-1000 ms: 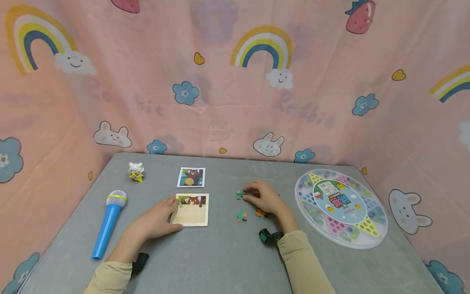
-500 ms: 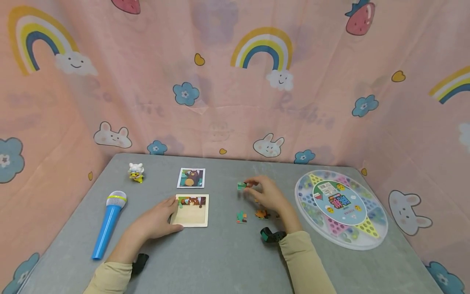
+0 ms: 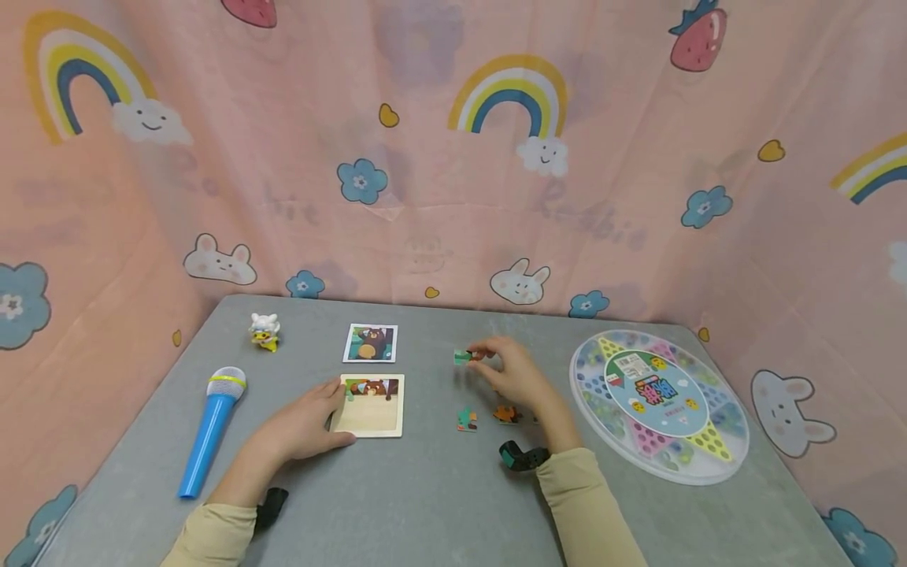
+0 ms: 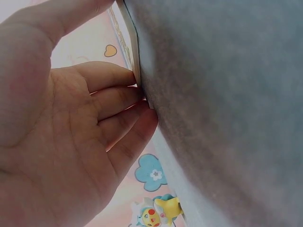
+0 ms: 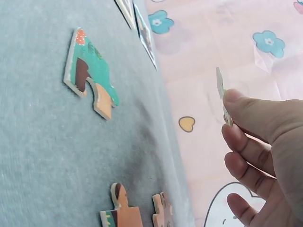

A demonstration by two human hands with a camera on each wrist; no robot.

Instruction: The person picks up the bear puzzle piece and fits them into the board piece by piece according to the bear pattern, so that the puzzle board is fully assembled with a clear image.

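My left hand [image 3: 303, 419] rests against the left side of a square jigsaw tray [image 3: 375, 417], its fingertips and thumb touching the edges. Part of a bear picture fills the tray's top strip; bare wood shows below. Above the table, thumb and fingertips of my right hand [image 3: 520, 382] pinch a green and brown puzzle piece [image 3: 462, 357], seen edge-on in the right wrist view. Below that hand lie a teal puzzle piece [image 3: 467, 420], an orange-brown puzzle piece [image 3: 506, 414] and another brown piece [image 5: 163, 213], partly hidden by the wrist in the head view.
Behind the tray lies a bear picture card [image 3: 371, 343]. A blue toy microphone [image 3: 212, 437] and a small figurine [image 3: 264, 332] are on the left. The round Chinese checkers board [image 3: 659, 405] takes up the right side. A pink printed cloth [image 3: 439, 236] hangs behind the table.
My right hand has lifted the green and brown puzzle piece off the table and moved it slightly back. The left hand stays at the tray.
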